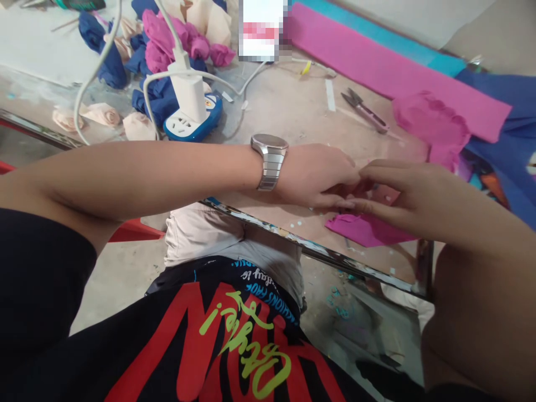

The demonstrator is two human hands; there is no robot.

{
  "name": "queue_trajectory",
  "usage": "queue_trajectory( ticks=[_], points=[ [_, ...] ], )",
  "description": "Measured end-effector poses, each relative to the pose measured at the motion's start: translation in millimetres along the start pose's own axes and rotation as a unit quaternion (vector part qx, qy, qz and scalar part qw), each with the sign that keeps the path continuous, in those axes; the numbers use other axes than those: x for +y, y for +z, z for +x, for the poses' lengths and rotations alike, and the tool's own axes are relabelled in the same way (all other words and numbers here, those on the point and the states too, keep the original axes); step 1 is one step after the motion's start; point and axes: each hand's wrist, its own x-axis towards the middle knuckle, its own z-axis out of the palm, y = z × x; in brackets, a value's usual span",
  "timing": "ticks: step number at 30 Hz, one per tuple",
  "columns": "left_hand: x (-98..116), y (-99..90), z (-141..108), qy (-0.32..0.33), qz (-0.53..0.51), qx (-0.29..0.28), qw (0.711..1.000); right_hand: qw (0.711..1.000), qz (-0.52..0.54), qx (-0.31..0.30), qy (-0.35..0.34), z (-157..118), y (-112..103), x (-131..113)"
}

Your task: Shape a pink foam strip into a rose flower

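Over the table near its front edge, my left hand (pixel 316 173), with a steel watch (pixel 270 159) on its wrist, meets my right hand (pixel 408 190) at the fingertips. Both hands are closed in a pinch; whatever is between the fingers is hidden or too small to make out. A magenta piece of fabric (pixel 371 230) shows just below my right thumb, and I cannot tell whether the fingers grip it. Beyond my right hand lies a crumpled pink fabric piece (pixel 435 123). Thread snips (pixel 365 110) rest on the tabletop behind the hands.
Folded pink fabric (pixel 393 70) lies along the back right, with blue fabric (pixel 506 117) beside it. Rolled fabric flowers (pixel 161 42) pile up at the back left. A power strip (pixel 184 127) with a charger (pixel 188 92) and white cables stands left of a phone (pixel 258 30).
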Motion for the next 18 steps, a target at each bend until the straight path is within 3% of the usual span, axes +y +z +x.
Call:
queue_trajectory(
  ticks=[18],
  points=[
    [-0.3, -0.5, 0.0, -0.003, 0.003, -0.005, 1.000, 1.000, 0.001, 0.020, 0.004, 1.5, -0.8, -0.7]
  ],
)
